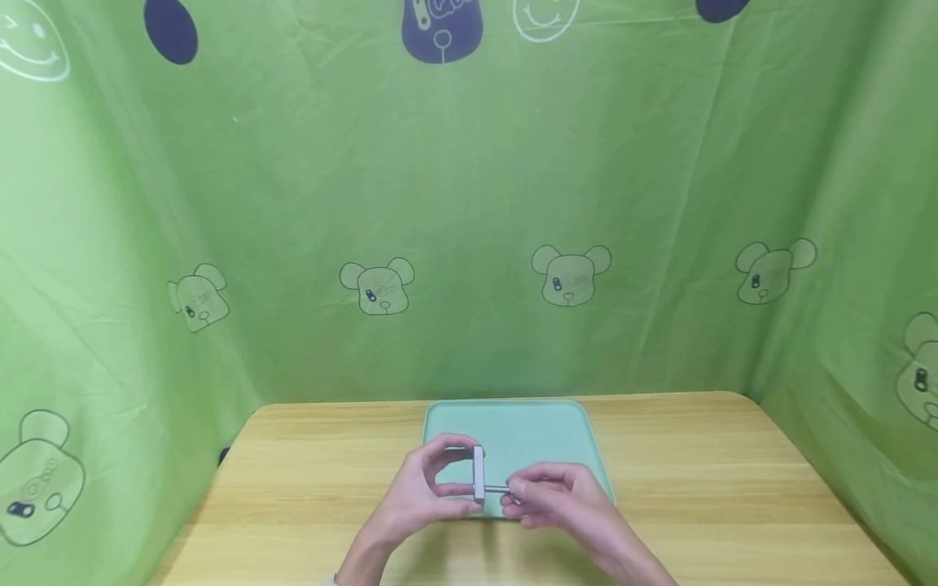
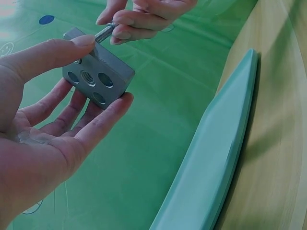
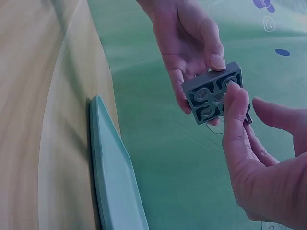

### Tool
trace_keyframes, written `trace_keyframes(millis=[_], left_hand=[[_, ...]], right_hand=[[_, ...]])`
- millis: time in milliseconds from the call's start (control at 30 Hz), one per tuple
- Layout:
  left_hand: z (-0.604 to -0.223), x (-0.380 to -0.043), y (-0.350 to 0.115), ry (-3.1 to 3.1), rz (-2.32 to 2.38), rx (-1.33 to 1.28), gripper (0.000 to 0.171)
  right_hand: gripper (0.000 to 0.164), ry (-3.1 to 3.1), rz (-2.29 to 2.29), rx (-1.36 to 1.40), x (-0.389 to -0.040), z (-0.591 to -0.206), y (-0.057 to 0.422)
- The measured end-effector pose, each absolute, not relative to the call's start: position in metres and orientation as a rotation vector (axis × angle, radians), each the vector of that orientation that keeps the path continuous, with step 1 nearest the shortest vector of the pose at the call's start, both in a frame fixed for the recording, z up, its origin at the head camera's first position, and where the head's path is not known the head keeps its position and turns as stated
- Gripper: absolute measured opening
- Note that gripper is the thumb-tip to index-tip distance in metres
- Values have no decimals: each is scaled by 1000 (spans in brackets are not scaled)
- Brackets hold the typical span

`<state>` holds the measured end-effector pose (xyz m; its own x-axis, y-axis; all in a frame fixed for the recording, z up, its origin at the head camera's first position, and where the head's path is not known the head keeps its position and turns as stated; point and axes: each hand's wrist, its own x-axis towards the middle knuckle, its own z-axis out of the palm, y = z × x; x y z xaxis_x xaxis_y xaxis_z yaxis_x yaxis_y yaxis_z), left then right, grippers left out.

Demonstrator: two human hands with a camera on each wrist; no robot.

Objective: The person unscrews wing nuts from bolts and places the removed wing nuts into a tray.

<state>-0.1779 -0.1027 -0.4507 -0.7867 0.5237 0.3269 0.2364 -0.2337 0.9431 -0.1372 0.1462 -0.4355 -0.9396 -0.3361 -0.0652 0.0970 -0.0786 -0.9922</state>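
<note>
My left hand (image 1: 418, 492) grips a square grey metal block (image 2: 98, 72) by its edges, thumb on one side and fingers on the other. The block has round holes near its corners and a threaded hole in the middle; its other face (image 3: 211, 98) is recessed around the holes. A metal bolt (image 2: 104, 33) runs from the block's recessed face, at a corner hole, to the fingertips of my right hand (image 1: 564, 505), which pinch its outer end. Those fingertips partly hide the bolt in the right wrist view. Both hands hold the parts above the tray's near edge.
A light green tray (image 1: 528, 431) with a raised rim lies on the wooden table (image 1: 681, 464), below and beyond the hands. Green printed cloth (image 1: 469, 179) hangs behind the table and along both sides.
</note>
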Motion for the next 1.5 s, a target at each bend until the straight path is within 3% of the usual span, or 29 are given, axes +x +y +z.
trace_keyframes(millis=[333, 633, 800, 933, 1167, 1300, 1500], left_hand=[[-450, -178, -102, 1815, 2131, 902, 65], [-448, -176, -105, 1759, 2154, 903, 64], [-449, -177, -106, 1693, 2176, 911, 63], [-450, -177, -107, 1648, 2192, 920, 63], [-448, -177, -108, 1628, 2190, 905, 63], [-448, -177, -108, 1632, 2186, 896, 63], [-448, -178, -108, 1645, 2186, 897, 63]], right_hand=[[33, 1989, -2103, -353, -136, -434, 145], [17, 2410, -2053, -785, -131, -434, 139], [22, 2755, -1942, -1360, -136, -438, 135], [9, 2986, -1691, -1976, -144, -437, 132], [22, 3169, -1079, -2668, -146, -422, 129], [22, 3212, -933, -2742, -147, -421, 130], [21, 3175, -1237, -2534, -147, -421, 128]])
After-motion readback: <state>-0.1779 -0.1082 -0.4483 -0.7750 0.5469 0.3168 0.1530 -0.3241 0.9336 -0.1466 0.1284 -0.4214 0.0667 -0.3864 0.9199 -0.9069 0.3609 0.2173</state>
